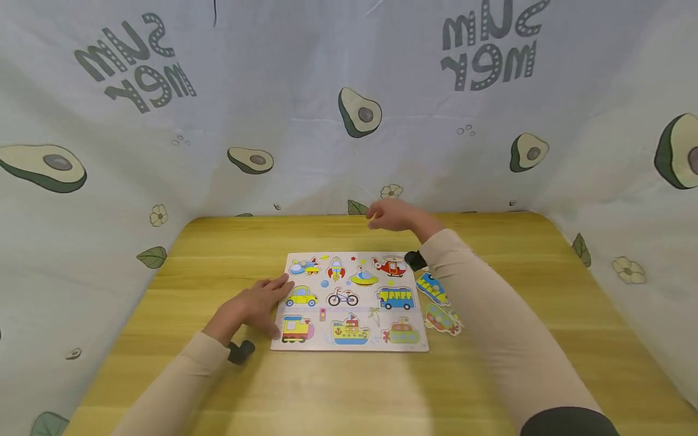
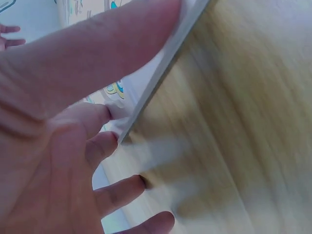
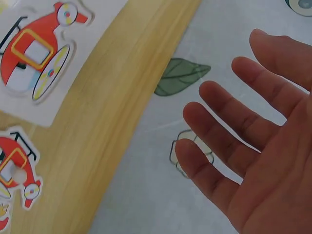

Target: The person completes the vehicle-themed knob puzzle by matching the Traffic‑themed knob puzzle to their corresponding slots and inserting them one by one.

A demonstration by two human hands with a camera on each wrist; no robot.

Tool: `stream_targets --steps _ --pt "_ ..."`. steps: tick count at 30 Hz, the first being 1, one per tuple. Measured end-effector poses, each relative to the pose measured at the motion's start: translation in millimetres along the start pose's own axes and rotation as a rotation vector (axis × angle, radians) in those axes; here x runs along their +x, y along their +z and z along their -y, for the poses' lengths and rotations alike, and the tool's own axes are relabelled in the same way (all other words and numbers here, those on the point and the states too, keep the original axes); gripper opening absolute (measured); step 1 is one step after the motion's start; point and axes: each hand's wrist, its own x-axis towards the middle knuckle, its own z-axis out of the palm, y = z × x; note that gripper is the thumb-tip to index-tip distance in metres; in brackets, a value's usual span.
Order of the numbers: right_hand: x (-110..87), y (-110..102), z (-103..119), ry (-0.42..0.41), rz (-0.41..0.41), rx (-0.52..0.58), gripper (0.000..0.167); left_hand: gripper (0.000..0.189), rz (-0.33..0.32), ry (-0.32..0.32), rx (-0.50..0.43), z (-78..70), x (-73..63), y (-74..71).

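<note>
A pale puzzle board (image 1: 322,340) with printed vehicle pictures lies on the table. At its left edge rests my left hand (image 1: 251,307), fingers spread; the left wrist view shows the thumb over the board's edge (image 2: 148,95). My right hand (image 1: 397,215) hovers above the table's far edge, behind the board. In the right wrist view this hand (image 3: 280,183) has its fingers extended and holds nothing. Loose to the board's right are a bus piece (image 1: 432,287) and a submarine piece (image 1: 442,320). A red helicopter piece (image 3: 19,156) shows in the right wrist view; my right forearm hides it in the head view.
The wooden table (image 1: 349,393) reaches back to a hanging cloth (image 1: 305,181) printed with avocados. A black wrist strap mount (image 1: 241,352) sits at my left wrist, another (image 1: 415,261) at my right. My right forearm crosses above the table's right part.
</note>
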Motion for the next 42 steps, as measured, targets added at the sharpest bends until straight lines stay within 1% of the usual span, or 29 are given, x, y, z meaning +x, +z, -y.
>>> stream_targets --steps 3,7,10,13,16,19,23,25,28,30,34,38,42 --pt "-16.0 -2 -23 -0.011 -0.037 0.025 0.038 0.109 0.0 -0.006 -0.004 -1.2 0.4 0.8" --pt "-40.4 2 -53 -0.008 -0.057 0.061 0.036 0.109 0.0 -0.01 -0.017 -1.0 0.3 0.8" --pt "-57.5 7 -73 0.047 -0.081 0.062 0.035 0.108 0.002 0.008 -0.026 0.8 -0.1 0.7" --pt "-68.1 15 -91 0.102 -0.129 0.017 0.031 0.107 -0.002 0.03 -0.029 3.0 -1.2 0.8" --pt "-72.0 26 -107 0.173 -0.166 -0.022 0.028 0.107 -0.008 0.042 -0.031 4.7 -2.9 1.8" --pt "-71.5 40 -117 0.241 -0.173 -0.027 0.028 0.107 -0.014 0.047 -0.031 6.9 -4.5 3.5" --pt "-71.0 54 -121 0.329 -0.162 -0.011 0.035 0.108 -0.024 0.06 -0.034 7.2 -4.5 4.4" --pt "-71.5 58 -120 0.374 -0.159 -0.011 0.04 0.108 -0.023 0.066 -0.044 5.8 -3.6 3.9" --pt "-70.4 63 -114 0.413 -0.154 -0.022 0.046 0.107 -0.015 0.066 -0.046 4.3 -2.5 3.6" --pt "-67.5 66 -110 0.425 -0.158 -0.036 0.045 0.107 -0.012 0.06 -0.053 4.5 -2.4 3.9" --pt "-63.6 71 -103 0.439 -0.174 -0.059 0.038 0.108 -0.01 0.047 -0.061 5.9 -2.0 5.0" --pt "-63.5 73 -101 0.459 -0.194 -0.059 0.031 0.109 -0.011 0.053 -0.055 7.0 -0.9 6.3" --pt "-64.5 74 -101 0.438 -0.208 -0.046 0.027 0.11 -0.013 0.058 -0.059 6.8 -1.2 5.9"
